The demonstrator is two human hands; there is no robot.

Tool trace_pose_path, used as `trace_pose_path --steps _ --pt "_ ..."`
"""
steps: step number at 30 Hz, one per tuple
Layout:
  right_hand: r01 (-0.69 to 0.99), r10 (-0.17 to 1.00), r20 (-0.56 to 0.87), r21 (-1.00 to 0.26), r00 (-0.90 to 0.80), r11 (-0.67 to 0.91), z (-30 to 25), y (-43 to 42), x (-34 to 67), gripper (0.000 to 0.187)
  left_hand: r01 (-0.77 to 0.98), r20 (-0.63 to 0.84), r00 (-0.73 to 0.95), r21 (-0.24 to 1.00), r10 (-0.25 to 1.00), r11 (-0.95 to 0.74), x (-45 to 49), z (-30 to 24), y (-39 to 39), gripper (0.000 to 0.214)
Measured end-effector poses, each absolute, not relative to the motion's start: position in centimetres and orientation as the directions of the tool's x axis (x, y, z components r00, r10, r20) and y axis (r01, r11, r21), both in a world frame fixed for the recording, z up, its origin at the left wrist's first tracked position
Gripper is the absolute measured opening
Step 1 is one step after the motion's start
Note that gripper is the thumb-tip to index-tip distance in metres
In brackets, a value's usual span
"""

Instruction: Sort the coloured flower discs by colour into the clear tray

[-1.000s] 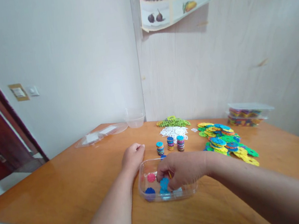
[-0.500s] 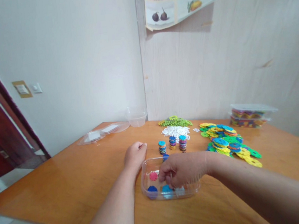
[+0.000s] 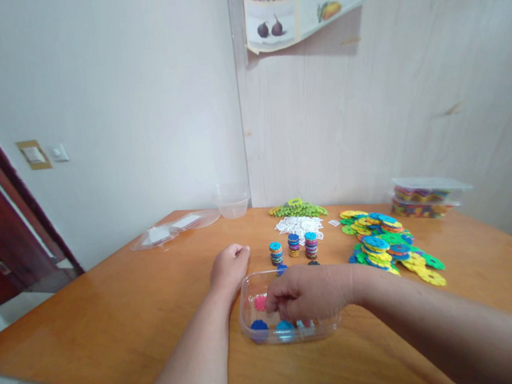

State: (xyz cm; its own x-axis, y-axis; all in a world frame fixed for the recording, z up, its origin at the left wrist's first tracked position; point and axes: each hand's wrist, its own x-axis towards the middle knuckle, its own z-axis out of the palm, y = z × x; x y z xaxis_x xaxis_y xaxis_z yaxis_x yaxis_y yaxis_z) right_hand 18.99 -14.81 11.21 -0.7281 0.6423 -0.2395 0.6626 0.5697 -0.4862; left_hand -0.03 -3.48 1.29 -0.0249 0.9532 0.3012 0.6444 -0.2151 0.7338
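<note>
My right hand (image 3: 301,292) reaches over a clear plastic box (image 3: 299,334), fingers curled down inside it; whatever they pinch, if anything, is hidden. In the box a pink disc (image 3: 261,303) lies by my fingertips, with a dark blue disc (image 3: 258,328) and a light blue disc (image 3: 285,329) towards the front. To the left of the box my left hand (image 3: 230,267) rests on the table as a loose fist, and I see nothing in it. Behind the box stand three short stacks of notched discs, the left stack (image 3: 276,253), the middle stack (image 3: 294,246) and the right stack (image 3: 311,245).
Large coloured discs (image 3: 382,241) lie heaped on the right of the table (image 3: 159,314). Further back are white pieces (image 3: 299,226), green pieces (image 3: 299,209), a clear tub (image 3: 233,203), clear lids (image 3: 173,230) and filled boxes (image 3: 423,199) by the wall.
My right hand has shifted slightly left inside the box and now covers part of the pink disc. My left hand stays in place, and the whole view has moved a little.
</note>
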Motion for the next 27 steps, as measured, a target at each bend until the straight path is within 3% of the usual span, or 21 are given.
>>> trace_pose_path --steps 4,7,12,18,22,27 --pt "0.658 0.683 -0.221 -0.575 -0.696 0.486 11.4 -14.5 19.6 0.027 0.633 0.307 -0.035 0.744 0.951 -0.217 0.0 1.2 -3.6 0.038" --pt "0.61 0.768 -0.103 -0.678 -0.632 0.411 12.0 -14.0 20.8 0.024 0.63 0.317 -0.026 0.742 0.948 -0.231 0.0 1.3 -3.7 0.039" --pt "0.607 0.924 0.059 -0.738 -0.377 0.295 12.7 -12.8 23.3 0.021 0.644 0.305 -0.03 0.734 0.952 -0.215 0.0 1.7 -3.9 0.038" --pt "0.844 0.958 0.093 -0.455 -0.271 0.283 11.1 -11.2 25.9 0.016 0.645 0.32 -0.031 0.73 0.947 -0.225 -0.1 1.7 -3.9 0.036" --pt "0.892 0.967 0.034 -0.378 -0.253 0.247 9.7 -10.5 27.4 0.017 0.659 0.294 -0.034 0.725 0.955 -0.2 -0.1 1.7 -3.8 0.038" --pt "0.919 0.966 -0.014 -0.312 -0.257 0.24 9.0 -10.4 27.8 0.034 0.65 0.296 -0.032 0.732 0.955 -0.206 -0.2 1.6 -3.7 0.037"
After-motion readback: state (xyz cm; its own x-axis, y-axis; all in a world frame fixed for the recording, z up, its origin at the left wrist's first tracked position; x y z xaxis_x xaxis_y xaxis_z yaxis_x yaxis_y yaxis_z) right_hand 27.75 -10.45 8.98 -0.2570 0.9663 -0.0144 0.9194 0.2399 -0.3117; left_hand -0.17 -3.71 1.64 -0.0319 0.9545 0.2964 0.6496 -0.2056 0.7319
